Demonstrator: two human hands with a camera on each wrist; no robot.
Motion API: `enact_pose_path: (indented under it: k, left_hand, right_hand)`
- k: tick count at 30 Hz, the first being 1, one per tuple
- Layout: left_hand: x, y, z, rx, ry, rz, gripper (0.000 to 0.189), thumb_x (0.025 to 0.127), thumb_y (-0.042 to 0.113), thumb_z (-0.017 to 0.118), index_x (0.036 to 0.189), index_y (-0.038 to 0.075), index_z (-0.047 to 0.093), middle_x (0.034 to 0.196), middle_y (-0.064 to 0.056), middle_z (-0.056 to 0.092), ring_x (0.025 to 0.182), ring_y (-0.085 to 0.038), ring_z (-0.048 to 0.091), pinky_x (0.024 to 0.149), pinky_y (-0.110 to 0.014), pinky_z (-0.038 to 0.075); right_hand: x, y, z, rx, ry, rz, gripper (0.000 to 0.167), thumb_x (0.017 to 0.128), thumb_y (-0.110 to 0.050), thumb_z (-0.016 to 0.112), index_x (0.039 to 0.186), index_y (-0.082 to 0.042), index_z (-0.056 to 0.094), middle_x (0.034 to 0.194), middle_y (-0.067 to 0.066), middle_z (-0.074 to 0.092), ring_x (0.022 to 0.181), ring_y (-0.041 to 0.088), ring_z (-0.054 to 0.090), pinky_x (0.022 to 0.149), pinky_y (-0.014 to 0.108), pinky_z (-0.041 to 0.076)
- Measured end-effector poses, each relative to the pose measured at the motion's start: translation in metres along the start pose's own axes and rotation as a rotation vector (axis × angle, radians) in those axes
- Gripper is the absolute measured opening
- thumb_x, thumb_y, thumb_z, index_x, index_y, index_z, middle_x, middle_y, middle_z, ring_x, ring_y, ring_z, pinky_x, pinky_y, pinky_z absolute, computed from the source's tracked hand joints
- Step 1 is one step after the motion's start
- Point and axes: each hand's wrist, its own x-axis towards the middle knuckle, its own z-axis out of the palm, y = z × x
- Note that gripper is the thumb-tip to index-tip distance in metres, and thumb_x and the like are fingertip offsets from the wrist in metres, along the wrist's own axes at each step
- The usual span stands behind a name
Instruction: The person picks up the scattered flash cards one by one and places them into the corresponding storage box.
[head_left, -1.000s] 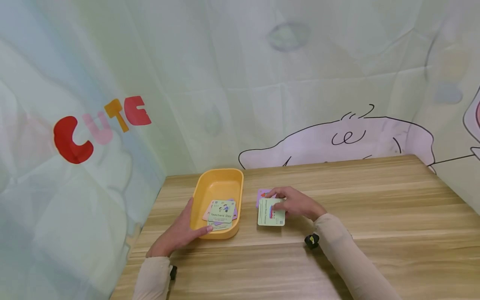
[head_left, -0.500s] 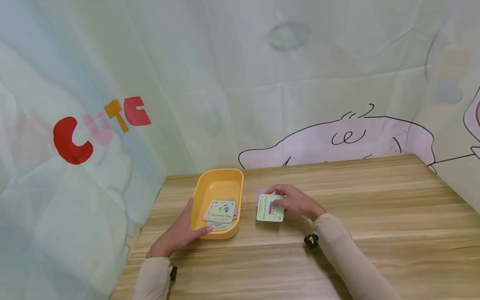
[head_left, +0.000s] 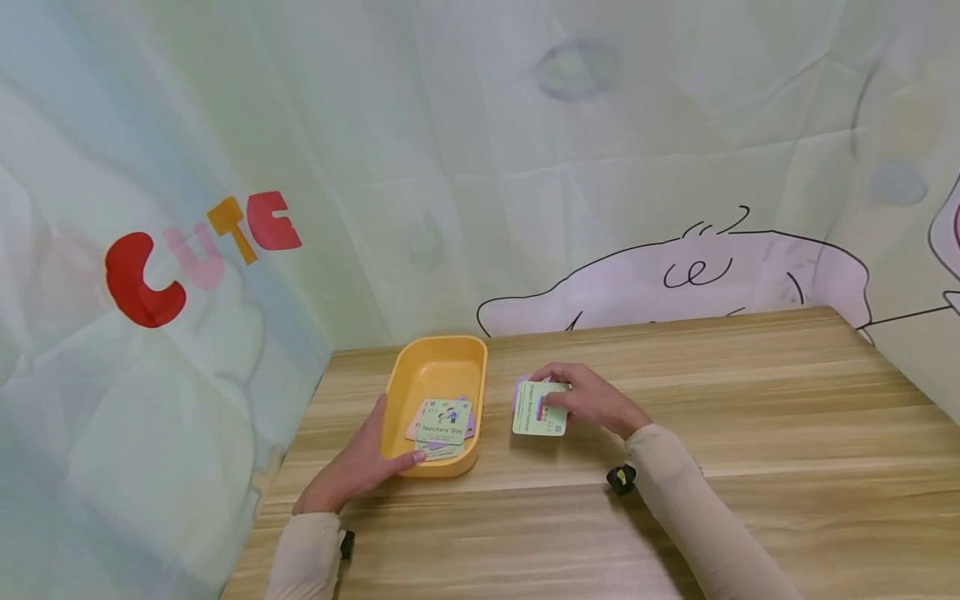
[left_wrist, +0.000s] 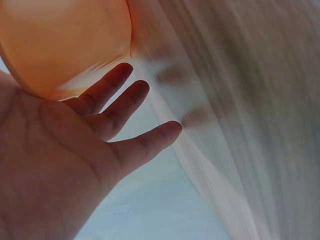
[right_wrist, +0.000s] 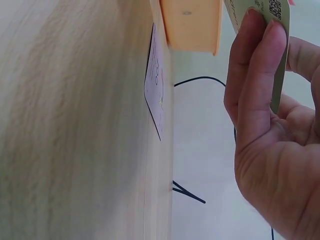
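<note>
My left hand [head_left: 362, 457] rests against the near left corner of the yellow plastic tray [head_left: 397, 367], its thumb lying over the near rim. In the left wrist view, three of its fingers extend straight and apart beside the tray wall. Inside the tray lies a loose pile of cards, with a green "Teachers' Day" card [head_left: 442, 422] on top. To the right of the tray, my right hand [head_left: 592, 400] pinches a green "Dragon Boat Festival" card [head_left: 528, 412] between thumb and fingers, raised over the table. A purple card [right_wrist: 156, 82] lies flat on the table beneath it.
The wooden table [head_left: 712, 392] backs onto a printed curtain [head_left: 465, 208] with a cartoon outline, and more of the curtain hangs along the left side with coloured letters. Black straps with small devices sit on both wrists.
My right hand has shifted the green card slightly away from me, so it now overlaps more of the purple card in the head view. The left hand and tray have stayed put.
</note>
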Motion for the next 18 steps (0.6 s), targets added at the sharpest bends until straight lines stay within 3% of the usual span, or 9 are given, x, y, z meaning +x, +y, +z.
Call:
enact_pose_path:
  k: [18]
  left_hand:
    - [0.0008, -0.0033, 0.0000, 0.006, 0.003, -0.016, 0.107, 0.084, 0.040, 0.082, 0.161, 0.017, 0.012, 0.151, -0.011, 0.042, 0.124, -0.029, 0.048, 0.111, -0.053, 0.036]
  right_hand:
    - [0.0043, -0.0062, 0.0015, 0.001, 0.014, 0.011, 0.034, 0.095, -0.007, 0.064, 0.128, -0.010, 0.065, 0.109, 0.012, 0.064, 0.084, 0.022, 0.067, 0.068, 0.038, 0.058]
